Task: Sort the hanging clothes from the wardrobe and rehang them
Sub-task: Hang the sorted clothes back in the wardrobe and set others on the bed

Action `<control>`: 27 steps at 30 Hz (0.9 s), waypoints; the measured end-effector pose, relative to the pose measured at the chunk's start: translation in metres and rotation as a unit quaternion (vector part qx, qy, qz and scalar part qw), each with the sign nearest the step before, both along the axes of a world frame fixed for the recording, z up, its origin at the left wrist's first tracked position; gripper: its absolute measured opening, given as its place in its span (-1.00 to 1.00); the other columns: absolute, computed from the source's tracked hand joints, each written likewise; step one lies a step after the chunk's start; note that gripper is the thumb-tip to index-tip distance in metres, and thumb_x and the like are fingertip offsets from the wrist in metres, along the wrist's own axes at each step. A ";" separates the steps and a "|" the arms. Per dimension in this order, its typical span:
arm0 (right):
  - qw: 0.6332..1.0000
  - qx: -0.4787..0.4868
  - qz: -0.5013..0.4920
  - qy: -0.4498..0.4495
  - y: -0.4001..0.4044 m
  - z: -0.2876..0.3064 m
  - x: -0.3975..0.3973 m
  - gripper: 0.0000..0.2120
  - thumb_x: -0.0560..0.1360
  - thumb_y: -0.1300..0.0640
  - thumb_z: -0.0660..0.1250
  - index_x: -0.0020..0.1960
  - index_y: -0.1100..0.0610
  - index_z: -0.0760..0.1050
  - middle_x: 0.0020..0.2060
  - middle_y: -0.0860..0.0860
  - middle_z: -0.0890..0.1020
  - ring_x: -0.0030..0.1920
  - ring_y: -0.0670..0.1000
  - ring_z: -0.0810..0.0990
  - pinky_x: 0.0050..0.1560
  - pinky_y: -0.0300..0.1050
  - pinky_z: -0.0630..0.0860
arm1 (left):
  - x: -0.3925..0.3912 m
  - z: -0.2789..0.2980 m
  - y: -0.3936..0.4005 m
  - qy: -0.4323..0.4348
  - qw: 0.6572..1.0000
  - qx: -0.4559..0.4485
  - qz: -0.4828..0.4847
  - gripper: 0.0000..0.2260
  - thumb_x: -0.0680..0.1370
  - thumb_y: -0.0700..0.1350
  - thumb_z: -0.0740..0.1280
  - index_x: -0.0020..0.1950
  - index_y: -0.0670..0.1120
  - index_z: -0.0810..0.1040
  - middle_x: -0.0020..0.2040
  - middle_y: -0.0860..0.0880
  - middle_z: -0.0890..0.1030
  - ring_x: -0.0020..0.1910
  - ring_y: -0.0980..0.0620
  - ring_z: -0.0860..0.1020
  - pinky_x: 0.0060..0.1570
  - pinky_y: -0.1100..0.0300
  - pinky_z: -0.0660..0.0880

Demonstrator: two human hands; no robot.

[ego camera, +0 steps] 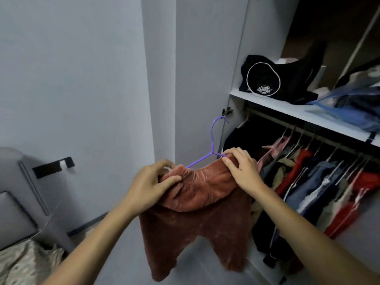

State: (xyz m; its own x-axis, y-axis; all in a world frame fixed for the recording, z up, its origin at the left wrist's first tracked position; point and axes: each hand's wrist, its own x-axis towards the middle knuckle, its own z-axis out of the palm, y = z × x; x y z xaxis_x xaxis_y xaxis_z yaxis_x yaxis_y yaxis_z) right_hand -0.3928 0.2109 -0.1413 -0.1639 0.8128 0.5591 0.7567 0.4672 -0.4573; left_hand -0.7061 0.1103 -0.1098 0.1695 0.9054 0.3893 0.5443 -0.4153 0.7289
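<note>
Trousers (197, 219): rust-brown, fuzzy; waistband up, both legs hanging straight down, held before the open wardrobe (232, 58).
Hanger (212, 140): purple wire, hook up.
Left hand (150, 186): pinching the bunched waistband.
Right hand (240, 167): fingers curled, gripping waistband and hanger arm.

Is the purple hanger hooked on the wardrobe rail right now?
No, the purple hanger is held up in front of the wardrobe, its hook free, carrying the brown fleece pants.
</note>
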 end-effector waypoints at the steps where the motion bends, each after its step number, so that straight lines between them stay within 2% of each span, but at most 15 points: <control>1: 1.000 -0.003 -0.008 -0.006 0.006 -0.002 0.005 -0.69 0.60 -0.21 0.22 0.21 -0.08 0.56 0.07 -0.16 0.57 0.11 -0.01 0.50 0.23 -0.06 0.38 | 0.006 -0.003 0.013 0.005 1.000 0.002 -0.005 -0.66 0.55 0.29 0.40 0.10 0.06 0.55 -0.30 -0.01 0.65 -0.36 -0.06 0.55 -0.22 -0.12 0.54; 3: 1.000 -0.002 -0.019 -0.006 0.017 -0.005 0.012 -0.61 0.59 -0.22 0.22 0.32 -0.07 0.55 0.19 -0.14 0.56 0.21 0.00 0.48 0.29 -0.31 0.22 | 0.019 -0.007 0.036 0.010 1.000 0.005 -0.012 -0.66 0.55 0.31 0.37 0.10 0.08 0.54 -0.29 0.04 0.67 -0.34 -0.08 0.58 -0.21 -0.10 0.56; 5: 1.000 0.000 -0.019 0.010 0.031 -0.009 0.017 -0.53 0.58 -0.24 0.23 0.41 -0.06 0.52 0.33 -0.11 0.53 0.37 -0.01 0.42 0.40 -0.41 0.09 | 0.031 -0.012 0.060 0.008 1.000 0.001 -0.009 -0.71 0.56 0.28 0.39 0.09 0.11 0.54 -0.27 0.10 0.68 -0.31 -0.03 0.61 -0.19 -0.06 0.57; 7: 0.999 -0.016 -0.013 0.039 0.049 -0.012 0.019 -0.44 0.57 -0.27 0.24 0.50 -0.07 0.45 0.48 -0.08 0.45 0.54 -0.03 0.29 0.50 -0.38 0.00 | 0.044 -0.016 0.083 0.008 1.000 -0.002 -0.002 -0.80 0.58 0.20 0.43 0.06 0.13 0.54 -0.25 0.16 0.70 -0.29 0.08 0.62 -0.17 -0.01 0.58; 10: 0.998 -0.024 -0.008 0.063 0.081 -0.018 0.020 -0.35 0.55 -0.29 0.23 0.59 -0.11 0.33 0.59 -0.09 0.33 0.64 -0.05 0.09 0.56 -0.30 -0.05 | 0.064 -0.018 0.116 -0.005 1.000 -0.005 0.002 -0.85 0.59 0.11 0.45 0.04 0.09 0.56 -0.23 0.20 0.71 -0.27 0.20 0.63 -0.17 0.07 0.56; 13: 0.997 -0.025 -0.010 0.079 0.111 -0.025 0.020 -0.31 0.54 -0.29 0.25 0.62 -0.14 0.25 0.63 -0.07 0.24 0.67 -0.04 -0.03 0.61 -0.14 -0.03 | 0.084 -0.018 0.147 -0.010 1.000 -0.010 0.011 -0.86 0.59 0.08 0.45 0.04 0.06 0.57 -0.22 0.16 0.72 -0.26 0.14 0.66 -0.18 0.08 0.55; 15: 0.995 -0.027 -0.010 0.096 0.131 -0.029 0.022 -0.31 0.55 -0.30 0.25 0.63 -0.17 0.21 0.65 -0.06 0.19 0.68 -0.04 -0.08 0.63 -0.06 -0.03 | 0.094 -0.021 0.169 -0.019 1.000 -0.013 0.005 -0.80 0.61 0.14 0.43 0.08 0.04 0.56 -0.20 0.11 0.73 -0.23 0.00 0.68 -0.16 -0.02 0.59; 17: 0.993 -0.034 -0.016 0.111 0.150 -0.032 0.025 -0.29 0.55 -0.33 0.23 0.64 -0.17 0.18 0.66 -0.05 0.17 0.68 -0.03 -0.10 0.64 -0.03 -0.04 | 0.103 -0.027 0.190 -0.015 1.000 -0.007 0.004 -0.73 0.59 0.23 0.38 0.12 0.07 0.55 -0.19 0.09 0.72 -0.24 -0.06 0.67 -0.18 -0.09 0.59; 19: 0.990 -0.037 -0.027 0.131 0.167 -0.038 0.027 -0.26 0.54 -0.37 0.22 0.64 -0.12 0.21 0.66 -0.04 0.17 0.68 -0.03 -0.08 0.65 -0.02 -0.03 | 0.112 -0.034 0.209 -0.009 1.000 -0.001 0.009 -0.75 0.58 0.24 0.37 0.12 0.12 0.54 -0.22 0.10 0.71 -0.29 -0.02 0.64 -0.21 -0.08 0.58; 23: 0.984 -0.059 -0.054 0.161 0.203 -0.055 0.033 -0.16 0.51 -0.49 0.17 0.63 -0.02 0.27 0.66 -0.07 0.18 0.68 -0.07 -0.09 0.66 0.02 -0.01 | 0.131 -0.053 0.243 -0.016 1.000 -0.006 0.007 -0.88 0.60 0.09 0.45 0.08 0.20 0.55 -0.25 0.12 0.69 -0.33 0.07 0.59 -0.21 -0.01 0.57; 27: 0.976 -0.087 -0.100 0.172 0.240 -0.071 0.042 -0.20 0.52 -0.38 0.20 0.62 0.05 0.31 0.64 -0.07 0.24 0.67 -0.05 -0.01 0.65 0.09 0.04 | 0.146 -0.078 0.289 -0.023 0.999 -0.019 -0.012 -0.83 0.59 0.15 0.44 0.12 0.16 0.55 -0.25 0.08 0.68 -0.31 0.02 0.62 -0.19 -0.07 0.58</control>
